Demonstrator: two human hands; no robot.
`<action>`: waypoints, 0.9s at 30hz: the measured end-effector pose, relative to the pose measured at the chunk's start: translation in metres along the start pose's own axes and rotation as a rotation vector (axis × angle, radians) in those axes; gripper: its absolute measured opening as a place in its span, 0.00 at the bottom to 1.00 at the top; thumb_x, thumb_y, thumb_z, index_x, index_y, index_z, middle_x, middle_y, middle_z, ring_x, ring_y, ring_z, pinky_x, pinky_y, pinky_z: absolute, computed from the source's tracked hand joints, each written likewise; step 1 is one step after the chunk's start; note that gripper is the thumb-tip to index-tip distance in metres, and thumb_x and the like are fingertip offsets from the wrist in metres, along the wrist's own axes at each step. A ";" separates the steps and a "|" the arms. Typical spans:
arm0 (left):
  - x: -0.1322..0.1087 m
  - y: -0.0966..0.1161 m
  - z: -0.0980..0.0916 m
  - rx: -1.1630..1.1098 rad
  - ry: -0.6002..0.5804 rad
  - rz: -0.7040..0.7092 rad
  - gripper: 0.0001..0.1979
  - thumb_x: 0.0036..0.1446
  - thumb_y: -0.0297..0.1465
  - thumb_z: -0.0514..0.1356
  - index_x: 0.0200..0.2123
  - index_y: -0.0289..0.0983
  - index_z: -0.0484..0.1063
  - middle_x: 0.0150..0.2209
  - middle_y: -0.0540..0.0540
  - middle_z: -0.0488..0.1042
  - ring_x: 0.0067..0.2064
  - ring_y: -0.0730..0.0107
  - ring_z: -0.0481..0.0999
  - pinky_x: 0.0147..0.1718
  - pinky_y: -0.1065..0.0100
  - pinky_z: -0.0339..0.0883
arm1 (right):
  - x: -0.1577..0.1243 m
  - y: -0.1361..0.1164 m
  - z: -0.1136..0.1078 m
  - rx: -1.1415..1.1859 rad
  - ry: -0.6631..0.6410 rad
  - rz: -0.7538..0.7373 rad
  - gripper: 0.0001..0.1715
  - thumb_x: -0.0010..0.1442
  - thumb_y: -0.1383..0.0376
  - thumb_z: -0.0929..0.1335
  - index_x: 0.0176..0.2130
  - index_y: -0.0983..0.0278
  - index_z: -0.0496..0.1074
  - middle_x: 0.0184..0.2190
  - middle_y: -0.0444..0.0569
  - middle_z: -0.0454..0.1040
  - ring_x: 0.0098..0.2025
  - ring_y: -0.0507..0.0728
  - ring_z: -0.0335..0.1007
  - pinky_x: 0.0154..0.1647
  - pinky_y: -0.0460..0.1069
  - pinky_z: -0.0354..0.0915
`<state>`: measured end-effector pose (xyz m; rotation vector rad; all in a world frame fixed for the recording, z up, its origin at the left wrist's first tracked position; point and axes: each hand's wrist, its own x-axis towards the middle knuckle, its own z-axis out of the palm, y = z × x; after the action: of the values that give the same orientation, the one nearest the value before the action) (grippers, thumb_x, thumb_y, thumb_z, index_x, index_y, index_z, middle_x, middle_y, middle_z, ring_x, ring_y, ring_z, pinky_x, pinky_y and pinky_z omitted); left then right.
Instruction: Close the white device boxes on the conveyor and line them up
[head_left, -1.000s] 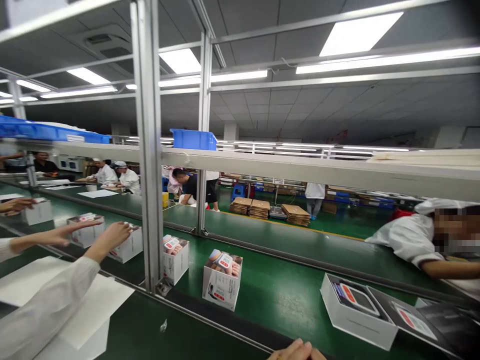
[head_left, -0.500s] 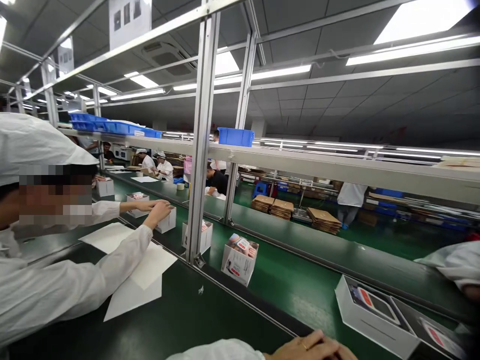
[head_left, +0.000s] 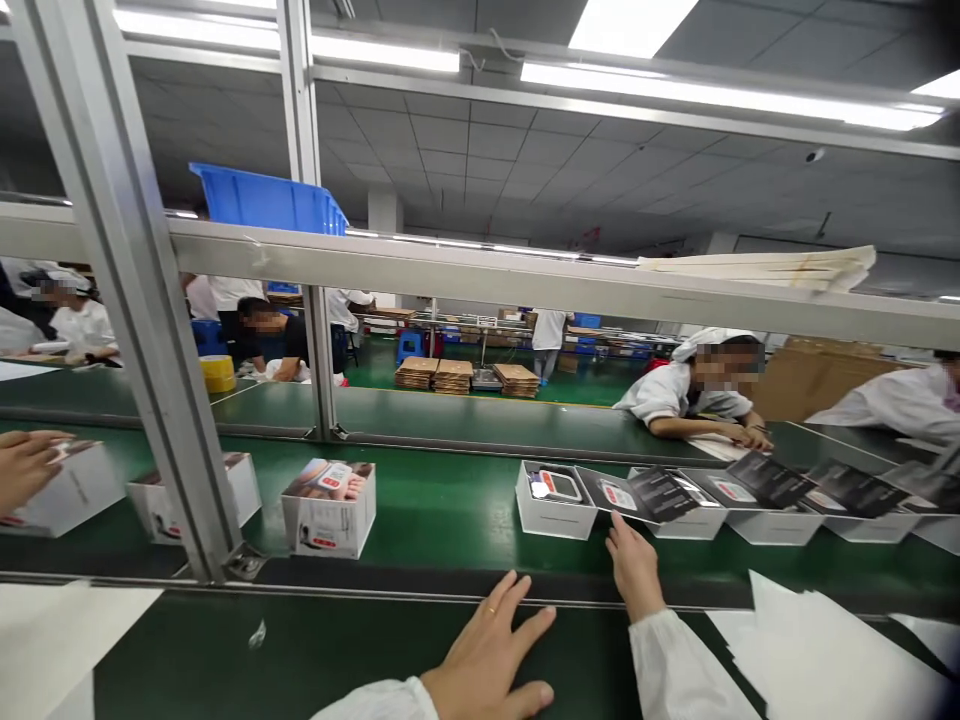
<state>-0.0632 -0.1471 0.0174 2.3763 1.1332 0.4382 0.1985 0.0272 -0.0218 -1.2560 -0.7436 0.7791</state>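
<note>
My left hand (head_left: 491, 650), with a ring on one finger, hovers over or rests at the near bench edge, fingers spread and holding nothing. To its right, my right hand (head_left: 634, 570) reaches over the belt, its fingertips at the lower edge of an open box lid (head_left: 616, 495). They seem to pinch that edge, though the far side of the grip is hidden. Left of the lid is its white box (head_left: 555, 515), with a dark printed insert showing a device picture. Several more opened white boxes (head_left: 772, 527) with dark flaps continue to the right.
A closed printed box (head_left: 330, 510) stands on the green belt (head_left: 450, 500) to the left. A metal post (head_left: 139, 290) rises beside it. White sheets (head_left: 832, 650) lie at lower right. A co-worker's hand (head_left: 30, 465) touches a box at far left. Another person (head_left: 697, 390) leans over the bench opposite.
The view has swung right, bringing the row of opened boxes into sight. My left hand is now spread near the bench edge, and my right hand shows at the box lid.
</note>
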 end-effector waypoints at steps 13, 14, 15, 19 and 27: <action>0.004 -0.008 0.008 0.110 0.229 0.051 0.32 0.56 0.30 0.61 0.64 0.48 0.58 0.70 0.42 0.47 0.70 0.46 0.44 0.63 0.44 0.52 | -0.040 -0.005 0.059 -0.530 -0.078 -0.281 0.35 0.58 0.46 0.57 0.49 0.67 0.72 0.41 0.59 0.75 0.44 0.67 0.70 0.47 0.59 0.64; 0.008 -0.008 0.006 0.152 0.302 0.071 0.31 0.57 0.28 0.59 0.64 0.46 0.59 0.70 0.42 0.47 0.70 0.47 0.44 0.63 0.44 0.52 | -0.046 -0.005 0.061 -0.556 -0.087 -0.335 0.35 0.60 0.48 0.55 0.54 0.66 0.69 0.46 0.60 0.74 0.48 0.67 0.69 0.49 0.59 0.63; 0.014 -0.010 0.002 0.201 0.375 0.090 0.30 0.58 0.26 0.58 0.63 0.45 0.59 0.70 0.42 0.47 0.70 0.48 0.44 0.63 0.45 0.52 | -0.051 -0.006 0.062 -0.572 -0.118 -0.383 0.36 0.62 0.50 0.54 0.59 0.64 0.66 0.51 0.60 0.71 0.52 0.67 0.68 0.51 0.59 0.62; 0.055 -0.022 -0.021 0.389 0.555 0.079 0.33 0.58 0.23 0.53 0.66 0.40 0.54 0.70 0.40 0.44 0.71 0.48 0.39 0.65 0.42 0.44 | -0.063 -0.005 0.066 -0.665 -0.353 -0.448 0.32 0.62 0.49 0.57 0.61 0.54 0.66 0.64 0.53 0.59 0.62 0.66 0.59 0.59 0.61 0.59; 0.095 -0.078 -0.044 0.166 0.451 -0.369 0.42 0.56 0.21 0.53 0.71 0.32 0.35 0.65 0.32 0.58 0.63 0.54 0.63 0.59 0.57 0.60 | -0.064 0.000 0.077 -0.321 -0.542 -0.337 0.36 0.58 0.47 0.66 0.61 0.58 0.65 0.61 0.52 0.65 0.64 0.63 0.57 0.66 0.58 0.53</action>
<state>-0.0761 -0.0172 0.0204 2.1851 1.8322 0.7972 0.0994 0.0138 -0.0132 -1.1611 -1.5279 0.7426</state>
